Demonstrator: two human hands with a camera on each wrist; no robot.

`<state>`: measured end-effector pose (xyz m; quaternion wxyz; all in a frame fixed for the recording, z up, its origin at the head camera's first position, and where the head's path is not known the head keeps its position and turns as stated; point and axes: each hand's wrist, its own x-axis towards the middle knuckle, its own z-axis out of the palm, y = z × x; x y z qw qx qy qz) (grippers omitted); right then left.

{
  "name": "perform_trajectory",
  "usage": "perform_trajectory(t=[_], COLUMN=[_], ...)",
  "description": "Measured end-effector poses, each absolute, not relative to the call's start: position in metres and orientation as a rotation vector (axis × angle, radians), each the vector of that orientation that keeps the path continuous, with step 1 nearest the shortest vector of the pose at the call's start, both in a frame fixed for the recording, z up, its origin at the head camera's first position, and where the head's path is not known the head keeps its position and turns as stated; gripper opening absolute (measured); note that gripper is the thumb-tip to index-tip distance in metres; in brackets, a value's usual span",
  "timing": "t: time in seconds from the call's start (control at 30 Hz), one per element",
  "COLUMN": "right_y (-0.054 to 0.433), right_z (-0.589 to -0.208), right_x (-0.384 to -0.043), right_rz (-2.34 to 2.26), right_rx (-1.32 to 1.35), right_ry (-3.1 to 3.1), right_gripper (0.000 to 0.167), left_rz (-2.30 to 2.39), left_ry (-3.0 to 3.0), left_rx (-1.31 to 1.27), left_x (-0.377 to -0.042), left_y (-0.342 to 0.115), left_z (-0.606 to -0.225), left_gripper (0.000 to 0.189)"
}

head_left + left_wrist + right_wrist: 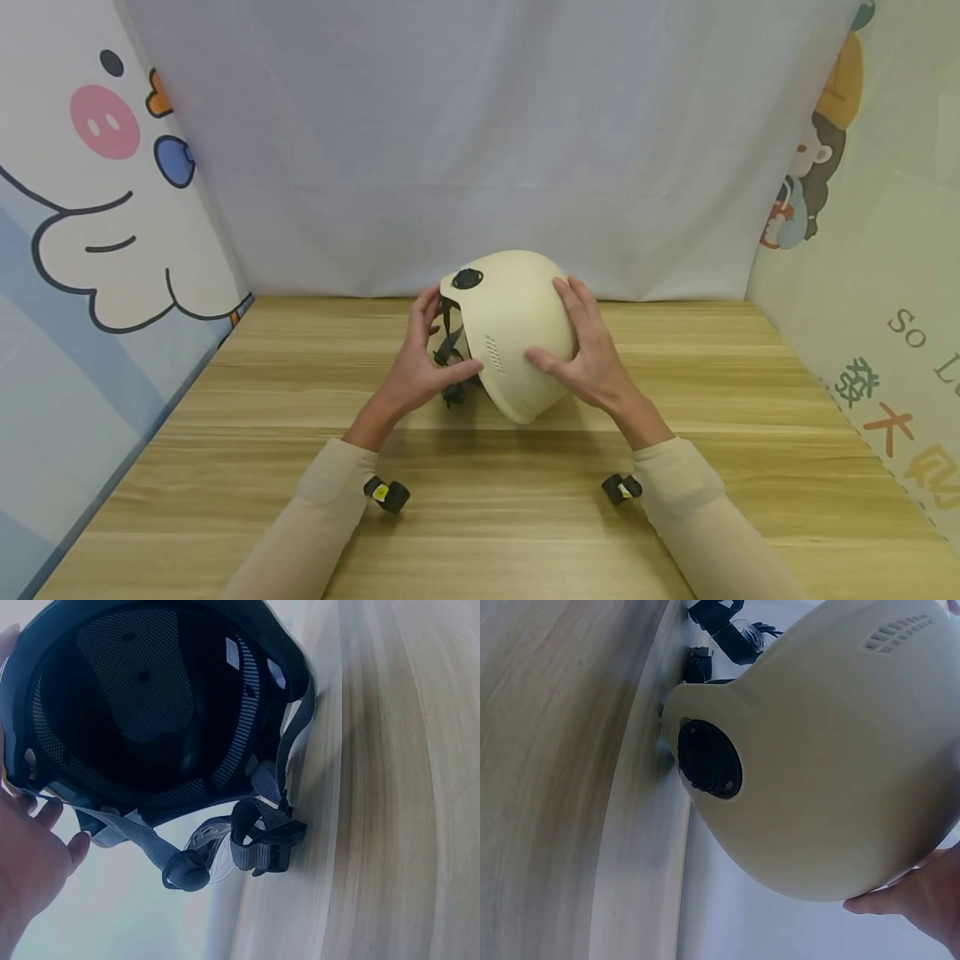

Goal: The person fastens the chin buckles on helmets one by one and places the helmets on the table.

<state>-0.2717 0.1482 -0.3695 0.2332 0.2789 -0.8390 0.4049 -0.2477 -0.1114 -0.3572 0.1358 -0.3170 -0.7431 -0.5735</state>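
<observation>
A person's left hand (411, 364) grips a cream hard-shell helmet (521, 325) by the rim, tilted over a wood-grain surface (502, 533), as the right hand (597, 364) holds the crown with fingers (574, 310) spread; dark chin straps (146, 840) hang from its opening.

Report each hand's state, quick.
Left hand: holding the cream helmet at its open side.
Right hand: holding the same helmet on its rounded outer side, thumb and fingers spread.

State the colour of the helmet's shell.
The shell is cream; it shows best in the head view.
</observation>
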Motion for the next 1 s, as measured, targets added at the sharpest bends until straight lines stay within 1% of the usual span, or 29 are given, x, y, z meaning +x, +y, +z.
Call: perform_trajectory(t=[0.33,0.47,0.7,1.0], right_y=[0.148,0.148,0.15,0.151], right_z=[-0.369,-0.37,-0.371,-0.371], right_x=[-0.27,-0.27,-0.272,-0.274], right_rz=[1.116,1.114,1.134,1.152], right_rx=[0.757,0.754,0.734,0.701], right_ry=[-2.296,-2.295,-2.283,-2.276], right_gripper=[0.088,0.088,0.088,0.086], left_rz=[-1.504,-1.454,-1.727,-2.041], left_ry=[-2.2,-2.189,-2.212,-2.213], left_rx=[-0.811,-0.808,-0.938,-0.882], left_x=[-0.241,-0.241,-0.243,-0.237], left_y=[-0.112,-0.113,-0.113,-0.101], left_z=[-0.351,-0.351,-0.349,-0.356], left_gripper=[0.098,0.097,0.097,0.11])
